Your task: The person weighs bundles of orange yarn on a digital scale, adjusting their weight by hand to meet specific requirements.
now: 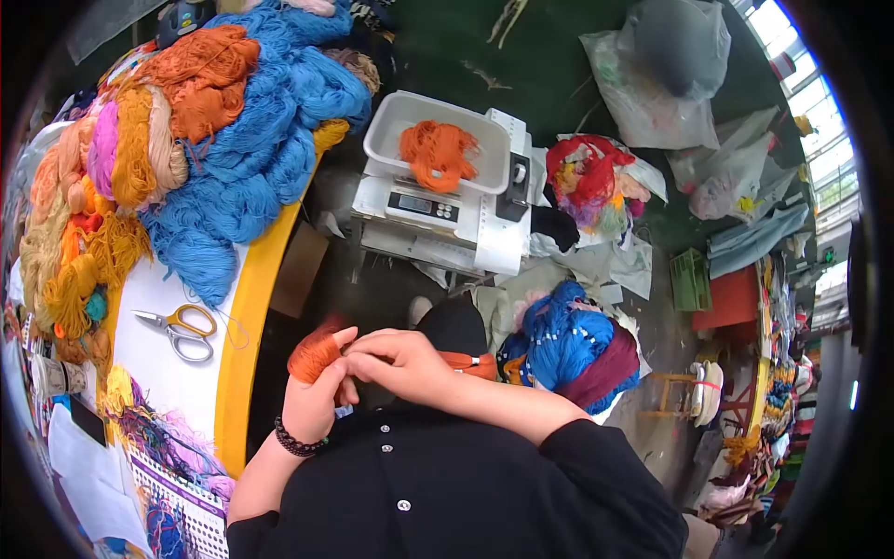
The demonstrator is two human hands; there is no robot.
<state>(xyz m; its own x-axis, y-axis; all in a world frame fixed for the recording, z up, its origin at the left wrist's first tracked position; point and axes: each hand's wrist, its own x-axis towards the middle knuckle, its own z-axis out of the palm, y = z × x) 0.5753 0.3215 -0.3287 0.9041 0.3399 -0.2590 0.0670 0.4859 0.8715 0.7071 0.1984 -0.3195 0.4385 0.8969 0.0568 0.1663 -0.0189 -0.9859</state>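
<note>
Orange-red yarn (315, 356) is bunched over my left hand (317, 396), which wears a dark beaded bracelet and has its fingers closed on the yarn. My right hand (396, 359) meets it, thumb and fingers pinched together at the yarn's edge; what lies between those fingertips is too small to tell. Behind my right wrist lies an orange skein (468, 364) with a pale band. Further off, an orange yarn bundle (438, 154) rests in a white tray (384, 121) on a digital scale (422, 207).
Scissors (183, 331) lie on the yellow-edged table (237, 373) at left, beside heaped blue yarn (223, 196) and calendar sheets (172, 489). Blue and maroon yarn (568, 345) sits at right. Plastic bags (661, 74), a green crate (690, 279) and a stool (675, 380) stand beyond.
</note>
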